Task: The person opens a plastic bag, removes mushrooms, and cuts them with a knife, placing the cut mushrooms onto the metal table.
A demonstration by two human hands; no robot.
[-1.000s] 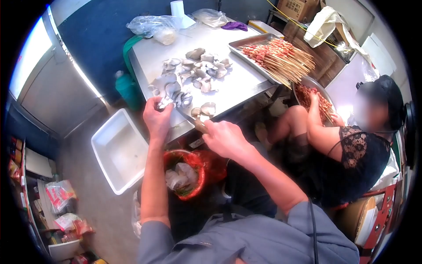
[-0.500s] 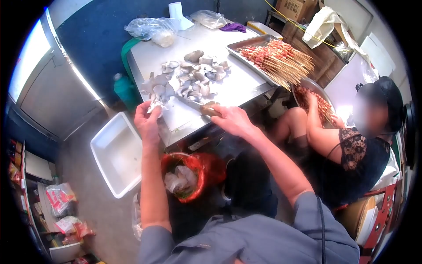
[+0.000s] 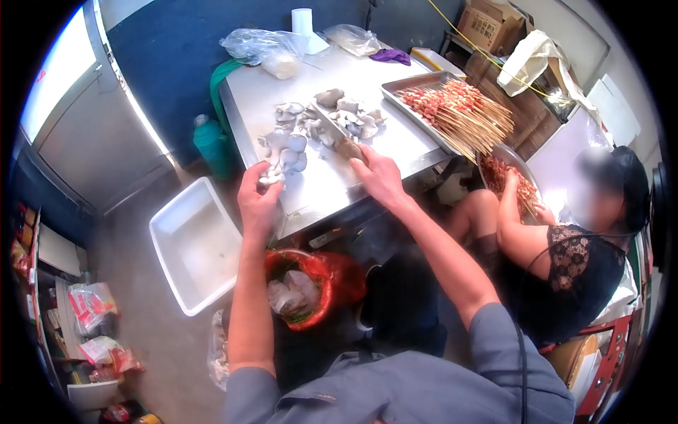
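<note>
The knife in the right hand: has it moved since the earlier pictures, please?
Yes: judged against the metal table, the knife has moved away from the near edge, farther in over the tabletop.

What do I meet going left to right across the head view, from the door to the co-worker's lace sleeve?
Grey door → white tub → left hand → knife → right hand → metal tray of skewers → co-worker's lace sleeve.

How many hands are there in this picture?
4. The camera wearer's left hand pinches mushrooms; the right hand grips a knife. The seated person has one hand and the other hand at the bowl. Some fingers are hidden.
</note>
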